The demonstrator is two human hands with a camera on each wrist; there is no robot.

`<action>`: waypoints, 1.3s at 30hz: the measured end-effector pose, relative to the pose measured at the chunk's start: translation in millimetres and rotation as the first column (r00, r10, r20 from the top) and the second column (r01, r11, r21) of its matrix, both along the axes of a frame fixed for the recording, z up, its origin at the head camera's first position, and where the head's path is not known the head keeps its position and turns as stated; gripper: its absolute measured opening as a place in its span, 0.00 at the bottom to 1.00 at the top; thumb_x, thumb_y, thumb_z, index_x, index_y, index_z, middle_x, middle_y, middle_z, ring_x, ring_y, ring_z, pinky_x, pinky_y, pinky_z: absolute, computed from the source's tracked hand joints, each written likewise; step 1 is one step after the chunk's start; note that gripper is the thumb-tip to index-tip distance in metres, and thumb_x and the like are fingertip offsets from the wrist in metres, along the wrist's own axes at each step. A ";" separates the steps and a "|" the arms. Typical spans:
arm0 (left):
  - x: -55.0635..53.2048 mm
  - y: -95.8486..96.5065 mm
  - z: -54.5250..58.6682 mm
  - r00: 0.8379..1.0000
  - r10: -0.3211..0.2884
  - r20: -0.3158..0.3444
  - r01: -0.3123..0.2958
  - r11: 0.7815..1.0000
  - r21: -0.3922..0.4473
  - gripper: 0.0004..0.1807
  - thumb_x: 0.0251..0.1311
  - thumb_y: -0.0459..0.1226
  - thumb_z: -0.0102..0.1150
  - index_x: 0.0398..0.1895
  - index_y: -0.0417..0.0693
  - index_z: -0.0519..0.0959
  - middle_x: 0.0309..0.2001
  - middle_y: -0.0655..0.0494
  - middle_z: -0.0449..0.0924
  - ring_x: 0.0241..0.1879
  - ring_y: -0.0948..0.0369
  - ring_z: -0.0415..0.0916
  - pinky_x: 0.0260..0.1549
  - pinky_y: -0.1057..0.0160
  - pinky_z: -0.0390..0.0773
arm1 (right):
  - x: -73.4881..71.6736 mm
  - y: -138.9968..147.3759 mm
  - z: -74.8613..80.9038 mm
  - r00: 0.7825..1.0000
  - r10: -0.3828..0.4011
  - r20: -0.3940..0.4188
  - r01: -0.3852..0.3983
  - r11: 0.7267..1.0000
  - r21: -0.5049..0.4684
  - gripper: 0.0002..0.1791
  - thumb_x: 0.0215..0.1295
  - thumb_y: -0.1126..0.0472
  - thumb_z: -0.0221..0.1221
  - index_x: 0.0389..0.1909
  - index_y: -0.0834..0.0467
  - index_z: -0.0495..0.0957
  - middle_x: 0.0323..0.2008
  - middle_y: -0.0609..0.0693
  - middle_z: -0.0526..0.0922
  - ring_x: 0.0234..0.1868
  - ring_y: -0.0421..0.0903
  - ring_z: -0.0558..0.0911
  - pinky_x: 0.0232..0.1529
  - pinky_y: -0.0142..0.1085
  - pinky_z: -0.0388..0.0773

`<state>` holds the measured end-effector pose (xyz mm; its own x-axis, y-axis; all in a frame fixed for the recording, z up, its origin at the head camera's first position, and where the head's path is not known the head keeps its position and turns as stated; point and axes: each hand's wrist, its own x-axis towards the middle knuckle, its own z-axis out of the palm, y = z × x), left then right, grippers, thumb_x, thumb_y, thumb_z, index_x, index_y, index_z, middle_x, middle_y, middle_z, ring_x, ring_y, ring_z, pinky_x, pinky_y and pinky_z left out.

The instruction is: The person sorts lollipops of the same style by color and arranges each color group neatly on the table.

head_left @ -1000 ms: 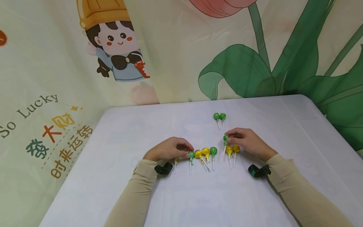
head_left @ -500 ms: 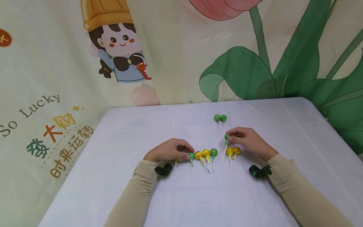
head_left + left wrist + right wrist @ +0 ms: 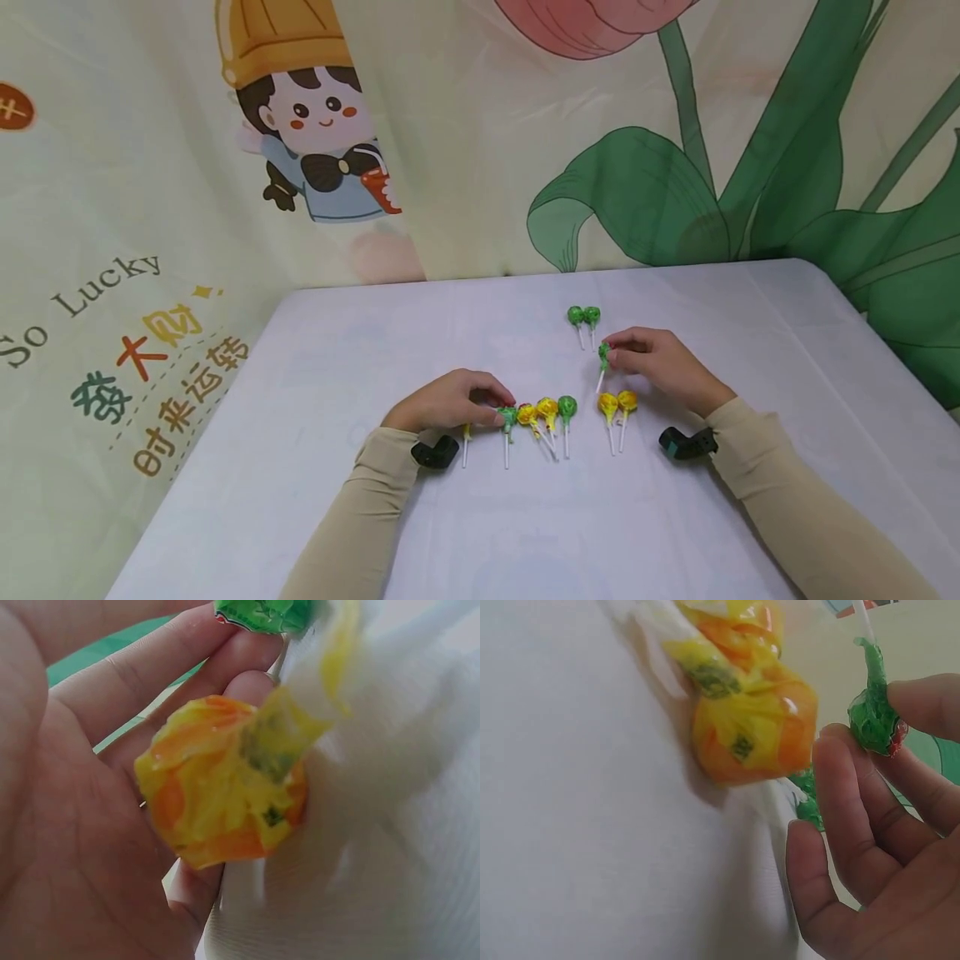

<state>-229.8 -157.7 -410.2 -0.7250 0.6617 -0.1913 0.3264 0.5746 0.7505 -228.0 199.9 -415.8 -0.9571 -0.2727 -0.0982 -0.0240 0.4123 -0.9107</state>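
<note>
My right hand (image 3: 666, 363) pinches a green lollipop (image 3: 603, 353) by its head, white stick slanting down. In the right wrist view that green lollipop (image 3: 875, 724) sits between thumb and fingertips. My left hand (image 3: 450, 400) pinches another green lollipop (image 3: 507, 415) at the left part of the front row. A yellow lollipop (image 3: 217, 784) lies under the left palm. To the right of the left fingers come two yellow lollipops with crossing sticks, one of them a yellow lollipop (image 3: 547, 407), then a green lollipop (image 3: 567, 407). Below the right hand lie two more yellow lollipops (image 3: 608, 404).
Two green lollipops (image 3: 575, 316) lie side by side farther back on the white-covered table (image 3: 375, 333). A printed cloth backdrop (image 3: 465, 150) hangs behind the table and along its left side. Each wrist wears a black device (image 3: 686, 443).
My right hand has lifted a little up and to the right with the green lollipop, away from the two yellow ones. The left hand stays in place. The head view has tilted slightly.
</note>
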 end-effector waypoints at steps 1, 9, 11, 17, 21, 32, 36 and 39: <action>0.4 0.0 -0.2 1.000 0.002 -0.002 -0.002 1.000 -0.002 0.12 0.61 0.42 0.69 0.48 0.61 0.85 0.47 0.69 0.82 0.49 0.62 0.76 0.53 0.56 0.73 | -1.3 0.6 0.4 1.000 -0.008 0.001 0.008 1.000 0.003 0.22 0.70 0.46 0.61 0.59 0.53 0.78 0.52 0.52 0.82 0.52 0.52 0.81 0.59 0.50 0.74; 1.7 -0.2 0.4 1.000 -0.005 -0.017 0.005 1.000 0.002 0.11 0.62 0.41 0.68 0.47 0.62 0.85 0.46 0.70 0.82 0.49 0.63 0.76 0.52 0.56 0.73 | -13.9 3.9 4.9 0.999 -0.049 0.009 0.049 0.999 -0.010 0.22 0.72 0.49 0.61 0.60 0.55 0.77 0.55 0.54 0.80 0.52 0.52 0.80 0.57 0.46 0.77; 2.1 -1.5 0.5 1.000 -0.002 -0.020 0.002 1.000 0.003 0.11 0.61 0.41 0.68 0.47 0.62 0.85 0.46 0.70 0.82 0.49 0.63 0.76 0.52 0.57 0.73 | -16.7 3.3 6.3 0.999 -0.050 0.011 0.050 0.999 -0.018 0.22 0.72 0.50 0.60 0.61 0.56 0.76 0.56 0.54 0.79 0.53 0.52 0.81 0.56 0.44 0.78; 5.1 -1.4 0.7 1.000 -0.002 -0.011 0.002 0.999 0.035 0.10 0.62 0.42 0.69 0.47 0.61 0.86 0.46 0.69 0.82 0.49 0.63 0.76 0.53 0.56 0.73 | -22.1 5.6 6.3 0.997 -0.071 0.036 0.073 0.996 -0.057 0.23 0.72 0.52 0.60 0.62 0.58 0.75 0.60 0.56 0.76 0.55 0.53 0.81 0.54 0.41 0.79; 5.8 -1.5 -0.2 1.000 0.000 -0.013 0.001 0.999 0.037 0.10 0.62 0.42 0.69 0.46 0.63 0.86 0.46 0.70 0.82 0.48 0.64 0.77 0.53 0.57 0.73 | -23.4 6.9 5.8 0.996 -0.079 0.048 0.082 0.995 -0.059 0.24 0.73 0.51 0.59 0.64 0.58 0.74 0.62 0.56 0.75 0.57 0.53 0.79 0.55 0.39 0.78; 0.7 3.3 0.0 1.000 -0.007 -0.016 0.007 0.999 0.037 0.10 0.61 0.41 0.69 0.46 0.61 0.86 0.45 0.69 0.83 0.47 0.65 0.78 0.53 0.59 0.74 | -36.3 13.1 6.1 0.993 -0.105 0.062 0.112 0.987 -0.114 0.28 0.74 0.50 0.58 0.68 0.61 0.70 0.64 0.58 0.71 0.60 0.55 0.78 0.55 0.37 0.77; -0.1 4.9 1.1 1.000 0.001 -0.019 -0.001 0.999 0.036 0.10 0.61 0.42 0.69 0.46 0.62 0.86 0.45 0.69 0.83 0.47 0.65 0.77 0.53 0.58 0.74 | -43.5 16.1 5.4 0.992 -0.112 0.060 0.119 0.986 -0.121 0.29 0.74 0.49 0.57 0.68 0.61 0.70 0.64 0.59 0.71 0.59 0.55 0.78 0.54 0.37 0.78; -0.7 4.7 1.7 1.000 0.017 -0.014 -0.016 0.999 0.035 0.10 0.61 0.42 0.69 0.45 0.62 0.86 0.45 0.69 0.82 0.47 0.65 0.77 0.53 0.58 0.73 | -48.4 17.5 4.5 0.992 -0.111 0.062 0.118 0.984 -0.134 0.30 0.74 0.48 0.57 0.69 0.61 0.69 0.64 0.59 0.70 0.59 0.55 0.78 0.53 0.36 0.78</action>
<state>-230.5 -152.9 -408.5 -0.7383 0.6557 -0.1580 0.3278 0.5536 0.7655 -276.5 217.4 -411.3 -0.9770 -0.1759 -0.1203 0.0674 0.2803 -0.9575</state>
